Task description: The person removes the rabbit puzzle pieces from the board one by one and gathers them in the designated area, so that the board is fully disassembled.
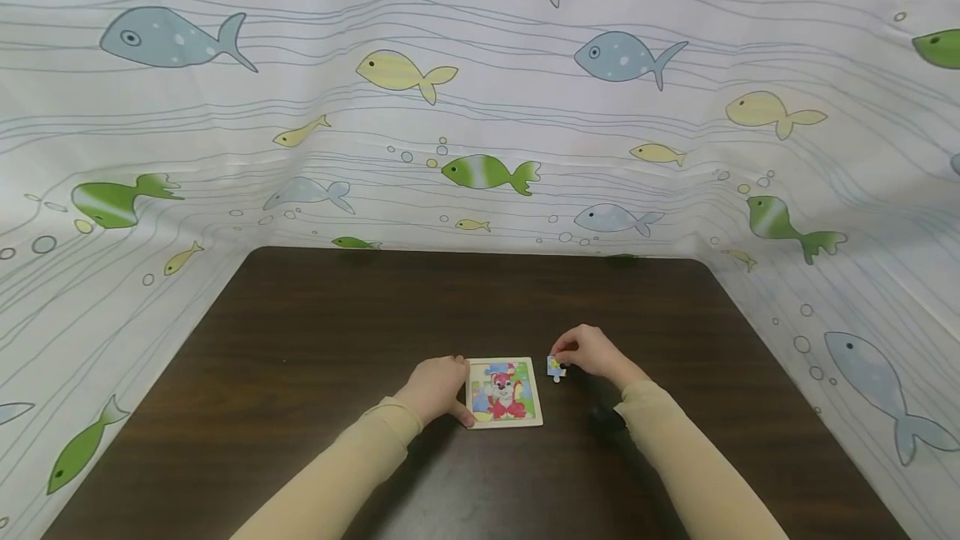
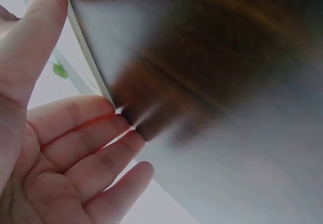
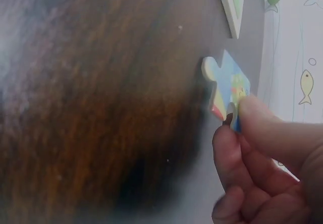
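Observation:
My left hand [image 1: 435,390] rests against the left edge of a small framed jigsaw puzzle [image 1: 537,407] with a red-and-white cartoon animal. Its fingers [image 2: 86,138] lie fairly straight with their tips at the frame's edge, and the thumb touches near the close left corner. Just right of the frame, my right hand [image 1: 592,352] pinches a jigsaw piece [image 3: 227,77] between thumb and fingers. The piece is light blue and yellow, with a rounded knob pointing away from the fingertips. The frame's corner [image 3: 232,12] appears beyond it in the right wrist view, apart from the piece.
A dark brown wooden table [image 1: 337,307] lies under both hands. White cloth [image 1: 315,32] printed with fish and wavy lines rises behind the table and along both sides.

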The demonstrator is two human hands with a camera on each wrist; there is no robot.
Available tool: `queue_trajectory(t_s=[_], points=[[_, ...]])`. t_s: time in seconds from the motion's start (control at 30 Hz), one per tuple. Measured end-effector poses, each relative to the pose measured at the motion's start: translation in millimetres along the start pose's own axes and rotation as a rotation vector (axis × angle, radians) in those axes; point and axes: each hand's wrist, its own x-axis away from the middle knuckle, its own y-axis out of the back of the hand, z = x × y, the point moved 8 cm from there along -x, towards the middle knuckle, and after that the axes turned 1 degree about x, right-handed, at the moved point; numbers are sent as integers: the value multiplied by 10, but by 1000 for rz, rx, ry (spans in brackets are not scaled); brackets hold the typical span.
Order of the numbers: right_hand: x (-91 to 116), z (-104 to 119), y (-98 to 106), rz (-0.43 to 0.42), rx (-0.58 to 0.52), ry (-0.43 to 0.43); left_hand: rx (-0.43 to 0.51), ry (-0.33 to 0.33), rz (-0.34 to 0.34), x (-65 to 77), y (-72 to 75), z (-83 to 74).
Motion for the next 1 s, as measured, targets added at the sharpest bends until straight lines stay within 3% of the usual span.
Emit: queue_trajectory(t_s=[0.23,0.5,1.0], points=[[8,-76,-10,-34,29,-34,27,-3,8,5,-8,-16],[8,-56,-24,-67,81,9,32,3,22,-5,-44,-17],[-10,-60,-38,-115,56,-14,35,13,20,3,7,7]])
